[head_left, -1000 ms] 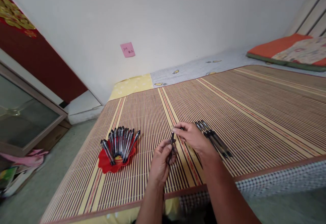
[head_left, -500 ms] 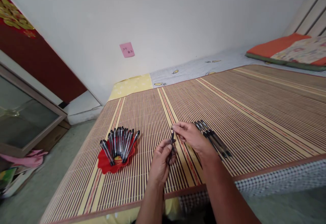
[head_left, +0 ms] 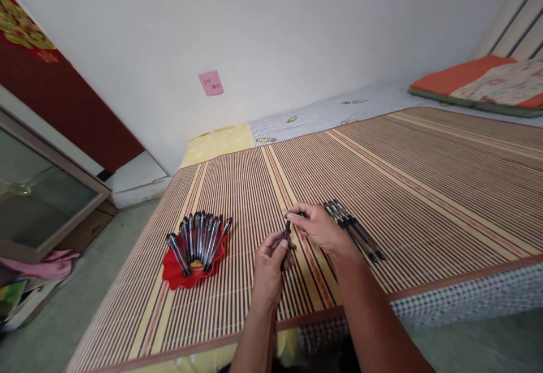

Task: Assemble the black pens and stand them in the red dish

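My left hand [head_left: 268,264] is closed around the lower part of a dark pen [head_left: 287,230] that stands nearly upright above the striped bamboo mat [head_left: 416,192]. My right hand [head_left: 319,227] pinches the pen's upper end with thumb and fingers. Just right of that hand, a row of several dark pens [head_left: 355,230] lies side by side on the mat. To the left, a red flower-shaped dish [head_left: 178,274] holds several more pens [head_left: 199,240] fanned out.
The mat covers a bed whose near edge [head_left: 382,299] runs below my arms. A folded orange quilt [head_left: 479,81] lies at the far right. A pink note [head_left: 211,83] is stuck on the white wall. A glass-fronted frame [head_left: 42,192] and clutter sit on the floor at left.
Both hands have stayed in nearly the same place on the pen; the left hand has shifted slightly lower. The pens on the mat and in the dish have not moved.
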`<state>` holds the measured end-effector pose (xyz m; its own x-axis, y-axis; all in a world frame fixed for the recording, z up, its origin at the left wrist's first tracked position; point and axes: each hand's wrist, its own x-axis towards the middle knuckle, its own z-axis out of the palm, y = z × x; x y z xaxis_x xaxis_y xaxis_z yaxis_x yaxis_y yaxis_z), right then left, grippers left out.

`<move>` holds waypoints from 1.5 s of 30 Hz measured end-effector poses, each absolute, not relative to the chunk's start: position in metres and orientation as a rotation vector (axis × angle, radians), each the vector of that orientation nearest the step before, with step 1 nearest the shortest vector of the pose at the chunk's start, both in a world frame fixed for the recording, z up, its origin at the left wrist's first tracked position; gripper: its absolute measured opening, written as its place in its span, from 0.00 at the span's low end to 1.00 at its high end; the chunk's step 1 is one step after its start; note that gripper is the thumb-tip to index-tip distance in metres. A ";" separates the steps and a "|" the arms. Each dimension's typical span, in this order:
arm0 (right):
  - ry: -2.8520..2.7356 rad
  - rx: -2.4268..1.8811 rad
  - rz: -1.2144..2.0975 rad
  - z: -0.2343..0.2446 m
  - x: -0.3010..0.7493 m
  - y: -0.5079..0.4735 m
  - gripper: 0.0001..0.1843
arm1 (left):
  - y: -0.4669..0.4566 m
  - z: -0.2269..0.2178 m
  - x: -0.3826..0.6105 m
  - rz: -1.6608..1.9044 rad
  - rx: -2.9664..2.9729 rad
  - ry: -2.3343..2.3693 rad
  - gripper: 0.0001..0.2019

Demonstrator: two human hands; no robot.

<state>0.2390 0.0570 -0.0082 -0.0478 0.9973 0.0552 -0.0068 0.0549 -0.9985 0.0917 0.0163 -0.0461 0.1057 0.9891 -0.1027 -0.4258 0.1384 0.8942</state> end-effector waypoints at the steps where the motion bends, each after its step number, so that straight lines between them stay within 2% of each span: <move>1: -1.275 -1.148 1.188 -0.008 0.239 0.057 0.13 | 0.015 -0.047 0.093 1.257 0.845 0.898 0.17; 6: -1.300 -1.180 1.073 -0.007 0.239 0.057 0.11 | 0.012 -0.046 0.099 1.325 0.963 0.995 0.17; 9: -1.250 -1.159 1.124 -0.008 0.236 0.057 0.13 | 0.012 -0.044 0.102 1.349 0.961 1.000 0.18; 16: -0.623 -0.753 1.295 -0.024 0.227 0.070 0.12 | 0.013 -0.045 0.105 1.350 0.774 0.900 0.18; 20: -0.504 -0.738 1.320 -0.029 0.214 0.074 0.13 | 0.014 -0.047 0.107 1.365 0.843 0.976 0.19; 30: -0.716 -0.820 1.330 -0.022 0.173 0.065 0.11 | 0.018 -0.046 0.100 1.477 0.774 1.049 0.19; 35: -0.784 -0.813 1.399 -0.021 0.184 0.065 0.16 | 0.019 -0.046 0.098 1.547 0.772 1.058 0.17; 45: -1.039 -0.948 1.338 -0.013 0.215 0.060 0.12 | 0.017 -0.044 0.097 1.495 0.768 1.013 0.16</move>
<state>0.2145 0.0601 -0.0132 -0.0370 0.9985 0.0408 -0.2869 0.0285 -0.9575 0.0970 0.0172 -0.0443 -0.1705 0.9832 -0.0651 -0.4250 -0.0138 0.9051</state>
